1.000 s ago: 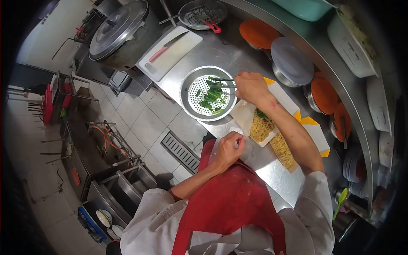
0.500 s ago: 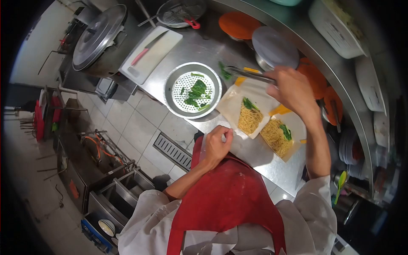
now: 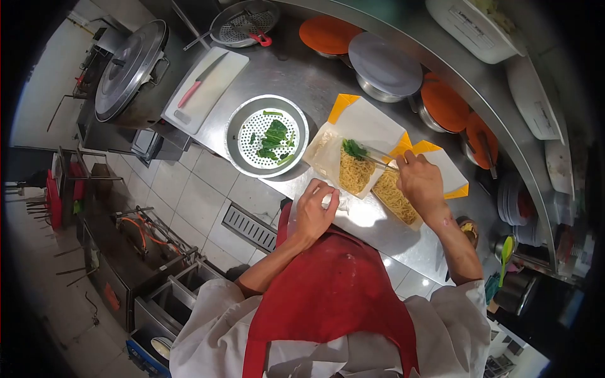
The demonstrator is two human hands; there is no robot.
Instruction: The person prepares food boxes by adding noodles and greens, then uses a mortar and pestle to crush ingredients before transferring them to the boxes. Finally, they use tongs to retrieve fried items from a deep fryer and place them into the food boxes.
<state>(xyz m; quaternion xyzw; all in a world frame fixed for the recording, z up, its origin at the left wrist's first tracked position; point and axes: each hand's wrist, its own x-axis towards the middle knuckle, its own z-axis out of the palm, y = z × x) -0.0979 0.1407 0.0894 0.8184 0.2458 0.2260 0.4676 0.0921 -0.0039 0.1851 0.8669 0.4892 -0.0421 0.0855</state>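
My right hand (image 3: 419, 183) grips metal tongs (image 3: 380, 157), whose tips hold leafy greens (image 3: 354, 148) at the top of the noodles (image 3: 355, 175) in the left paper-lined box. Beside it, a second box holds more noodles (image 3: 394, 198), partly behind my right hand. My left hand (image 3: 315, 211) is closed by the left box's lower corner; what it holds, if anything, is hidden. Left of the boxes, a round perforated pan (image 3: 232, 135) contains several pieces of greens (image 3: 275, 135).
A cutting board (image 3: 217, 85) with a pink-handled knife (image 3: 189, 93) lies at the upper left, near a large lidded pot (image 3: 129, 72). Strainers (image 3: 242, 25) and orange-lidded containers (image 3: 328, 34) stand at the back. A metal shelf edge (image 3: 469, 75) curves along the right.
My right hand and the tongs have moved down, bringing the greens from above the boxes to the left box's noodles. The view has shifted slightly, and my left hand stays near the counter edge.
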